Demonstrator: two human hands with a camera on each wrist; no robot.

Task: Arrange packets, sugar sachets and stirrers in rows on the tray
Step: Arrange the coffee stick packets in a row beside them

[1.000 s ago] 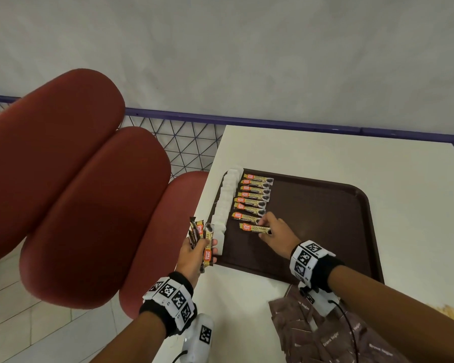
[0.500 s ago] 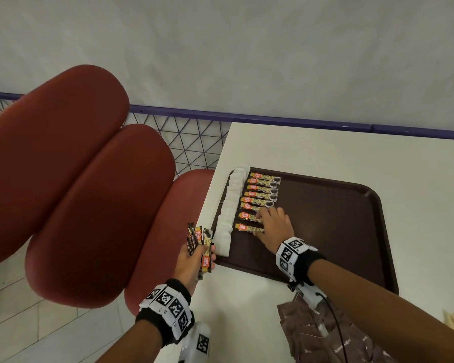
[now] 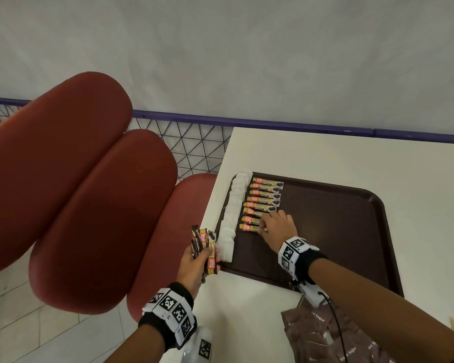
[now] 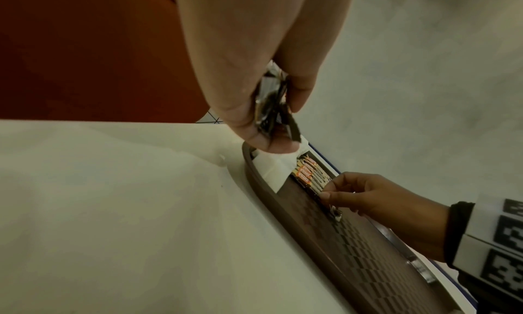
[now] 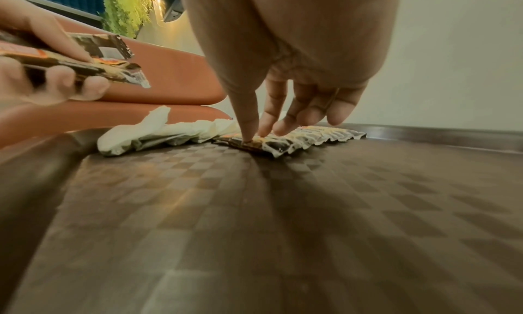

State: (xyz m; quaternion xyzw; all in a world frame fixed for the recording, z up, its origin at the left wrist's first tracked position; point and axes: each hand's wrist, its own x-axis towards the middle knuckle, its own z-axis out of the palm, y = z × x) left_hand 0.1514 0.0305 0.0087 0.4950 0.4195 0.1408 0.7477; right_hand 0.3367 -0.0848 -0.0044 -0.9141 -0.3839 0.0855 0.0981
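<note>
A: Far left we see red seats [image 3: 71, 195], a tiled floor below them, a mesh rail [image 3: 192, 150] and a grey wall behind.

B: Then our left hand [image 3: 194, 263], clenched round a bunch of packets [image 3: 204, 247], at the white bench's [image 3: 325, 153] left edge just beside the tray [image 3: 351, 231].

A: On the tray's left side a row of white sachets [image 3: 232, 210], then a row of packets [image 3: 264, 203] lying side by side.

B: Our right hand [image 3: 278, 229] rests there with loose, spread fingers, thumb and fingertips [image 5: 249, 130] pressing the nearest packet [image 3: 248, 227]; it grasps nothing.

A: Brown sugar sachets [image 3: 323, 336] lie on the bench near us, partly hidden by our right arm.

B: At the right edge something pale is cut off; we cannot tell what it is.
</note>
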